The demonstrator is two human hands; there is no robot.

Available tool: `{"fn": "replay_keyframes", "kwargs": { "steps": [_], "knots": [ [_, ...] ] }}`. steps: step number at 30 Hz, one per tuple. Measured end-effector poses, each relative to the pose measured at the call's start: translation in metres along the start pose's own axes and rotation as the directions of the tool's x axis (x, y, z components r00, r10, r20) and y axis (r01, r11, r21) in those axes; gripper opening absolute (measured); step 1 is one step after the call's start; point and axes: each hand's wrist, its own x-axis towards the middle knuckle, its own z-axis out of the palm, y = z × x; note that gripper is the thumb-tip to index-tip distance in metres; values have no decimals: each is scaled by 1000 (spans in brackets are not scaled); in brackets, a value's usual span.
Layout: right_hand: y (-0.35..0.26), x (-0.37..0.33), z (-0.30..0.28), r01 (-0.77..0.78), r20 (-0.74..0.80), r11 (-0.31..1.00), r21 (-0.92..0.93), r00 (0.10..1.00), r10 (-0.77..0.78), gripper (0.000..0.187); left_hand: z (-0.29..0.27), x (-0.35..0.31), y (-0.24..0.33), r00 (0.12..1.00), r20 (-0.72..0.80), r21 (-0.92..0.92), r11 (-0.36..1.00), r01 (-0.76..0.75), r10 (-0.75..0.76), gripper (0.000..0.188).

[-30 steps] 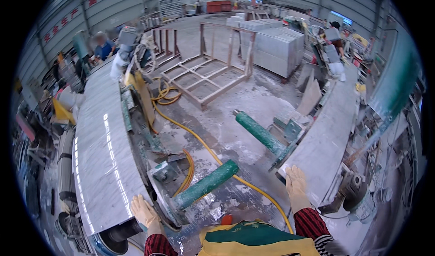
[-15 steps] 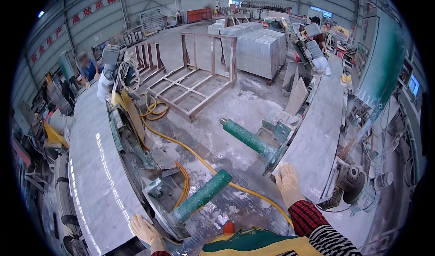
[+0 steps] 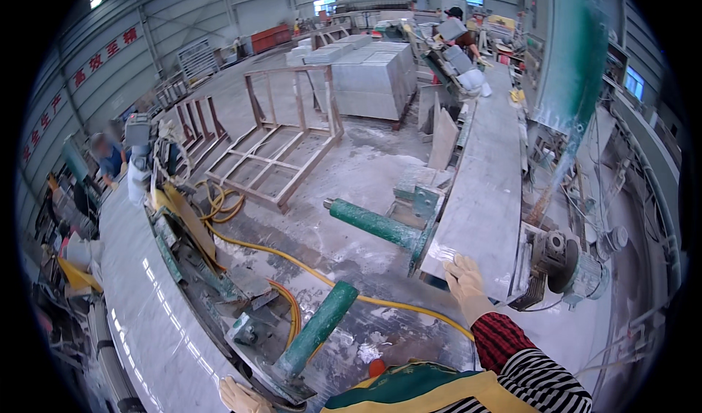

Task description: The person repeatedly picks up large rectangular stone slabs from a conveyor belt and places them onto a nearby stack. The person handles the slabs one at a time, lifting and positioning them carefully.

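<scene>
Head swings right since the last look; left hand (image 3: 245,396) drops lower in view, attention seemingly on the right side. Left fingers lie along the left slab's (image 3: 164,318) inner edge, holding nothing. Right hand (image 3: 466,285): palm down, fingers extended, grip wide, empty, on right slab's (image 3: 479,201) near end. Green cylinder (image 3: 318,327) between; rusty frame (image 3: 313,170) beyond.

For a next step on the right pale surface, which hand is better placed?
Probably the right hand: it appears to rest on the near end of the right pale surface. The left hand is farther away, at the inner edge of the left pale surface.
</scene>
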Motion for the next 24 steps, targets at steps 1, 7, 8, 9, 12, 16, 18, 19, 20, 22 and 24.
{"fn": "replay_keyframes", "kwargs": {
  "steps": [1,7,8,9,12,16,18,19,20,22,24],
  "knots": [
    [3,-4,-7,-74,64,996,50,995,71,25,-1,-2,-3,1000,10,11,1000,-4,4,37],
    [65,-52,-22,-409,124,681,607,895,428,39,-1,-6,-4,999,14,23,999,-38,38,38],
    [66,-50,-23,-433,224,243,868,778,588,46,-4,-7,-3,999,10,25,999,-49,48,37],
    [69,-52,-24,-299,386,-246,922,646,659,54,-8,-7,0,999,11,28,998,-49,49,36],
    [93,-59,-35,-265,401,-301,916,639,657,62,-4,-5,-1,991,-62,49,992,-116,119,34],
    [97,-74,-66,-227,-121,853,469,941,317,27,19,-16,-27,927,-254,129,959,-251,276,31],
    [95,-75,-85,20,-69,992,-129,997,-29,20,16,-18,-22,925,-261,132,960,-248,275,31],
    [86,-69,-96,10,-35,989,-148,999,-16,20,11,-18,-17,934,-249,124,965,-233,257,31],
    [80,-63,-100,3,0,986,-167,1000,-3,21,8,-19,-15,942,-235,116,970,-215,237,31],
    [76,-57,-99,6,18,985,-173,1000,-3,19,10,-17,-12,949,-221,110,973,-203,223,32],
    [72,-49,-86,53,-17,987,-154,998,-56,21,15,-18,-20,953,-187,155,965,-210,238,33]
  ]
}}
